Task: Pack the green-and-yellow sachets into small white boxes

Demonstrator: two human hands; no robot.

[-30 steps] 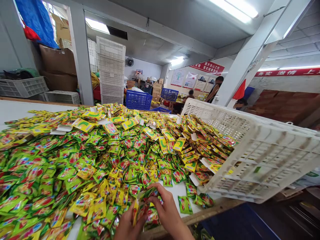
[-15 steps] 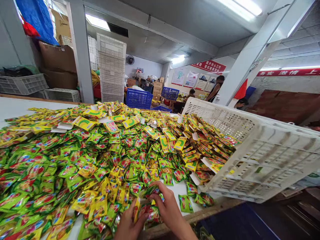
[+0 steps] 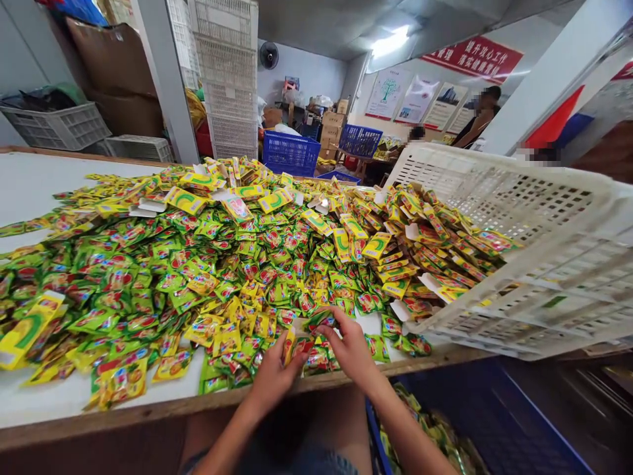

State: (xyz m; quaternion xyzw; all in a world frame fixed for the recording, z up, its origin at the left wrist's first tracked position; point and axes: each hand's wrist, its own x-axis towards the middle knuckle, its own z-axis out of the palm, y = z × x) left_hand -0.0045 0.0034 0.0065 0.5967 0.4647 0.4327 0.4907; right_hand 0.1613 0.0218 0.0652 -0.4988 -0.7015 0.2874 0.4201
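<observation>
1. Broadly, the table [image 3: 30, 173] takes up most of the view, its white top running to a wooden front edge.
2. Tilted at the right is the white crate [image 3: 613, 204], with yellow boxes [image 3: 445, 251] spilling out of its mouth; below the table edge, a blue crate [image 3: 475, 389] holds more packets.
3. Across the table lie green and yellow packets [image 3: 123, 316] in a wide heap, boxes scattered on top (some with white flaps open).
4. Near the front edge, the left hand [image 3: 271, 376] pinches a small box between thumb and fingers. Just beside it, the right hand [image 3: 353, 346] has thumb and fingertips closed on a green packet.
5. That box [image 3: 289, 346] is upright-ish at the heap's near side. It looks like thin card: light, springy, easily crushed. Its narrow sides seem the best hold, with a mild squeeze that leaves the open end free.
6. Smallest is the packet [image 3: 319, 318], at the box's upper end; whether it is partly inside, I cannot tell. Its glossy film probably feels soft and slippery, so a pinch near the flat sealed edge should suit, without pressing the filled middle.
</observation>
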